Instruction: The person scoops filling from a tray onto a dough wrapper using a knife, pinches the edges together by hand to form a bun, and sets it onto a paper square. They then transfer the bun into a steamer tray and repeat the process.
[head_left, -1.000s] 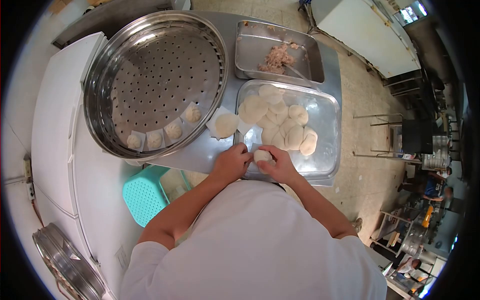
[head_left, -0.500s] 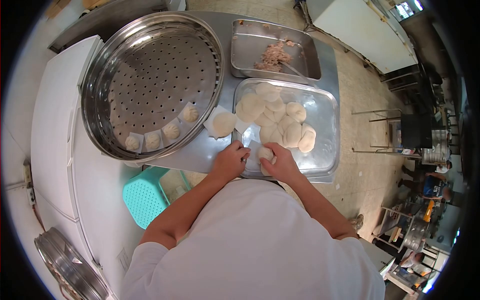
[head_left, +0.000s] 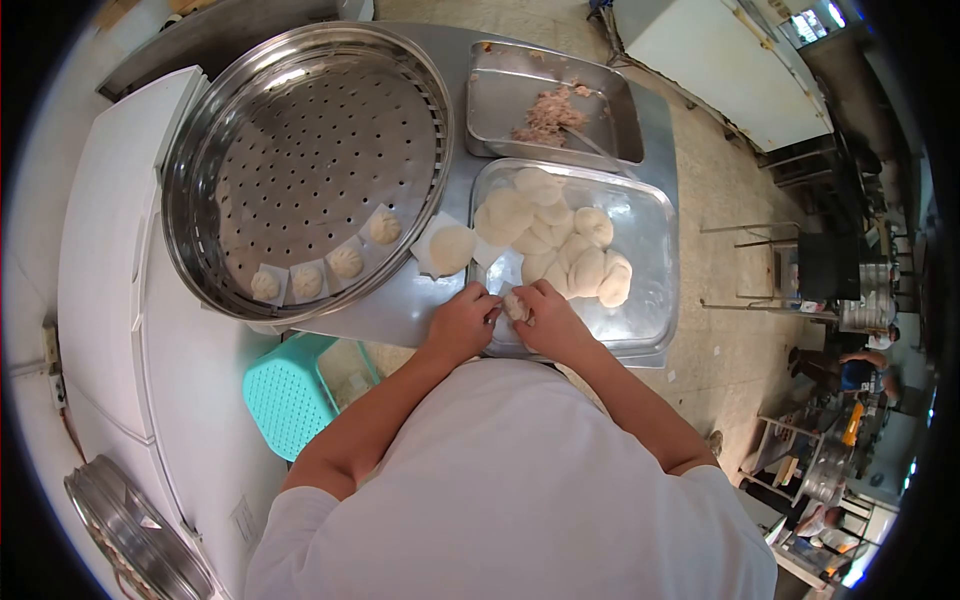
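Note:
Low over the near left corner of the dough tray (head_left: 655,325), a small stuffed bun (head_left: 516,306) with a gathered top sits between my hands. My right hand (head_left: 553,325) has its fingers and thumb closed on the bun's right side. Curled fingers of my left hand (head_left: 464,325) press at its left side; their tips are partly hidden. Just beyond, a square of white paper (head_left: 506,267) lies on the tray. Flat dough rounds (head_left: 503,217) overlap in the tray beside thicker dough pieces (head_left: 594,228). Another dough round (head_left: 452,249) rests on paper left of the tray.
A large perforated steamer tray (head_left: 320,150) at left holds several pleated buns (head_left: 346,262) on paper. Behind the dough tray stands a deep pan (head_left: 625,130) with minced filling (head_left: 548,115) and a utensil. A turquoise stool (head_left: 290,395) is below left. People work far right.
My right hand has shifted slightly left with the bun, closer to my left hand. The dough that looked smooth and round now shows a gathered top between my fingers.

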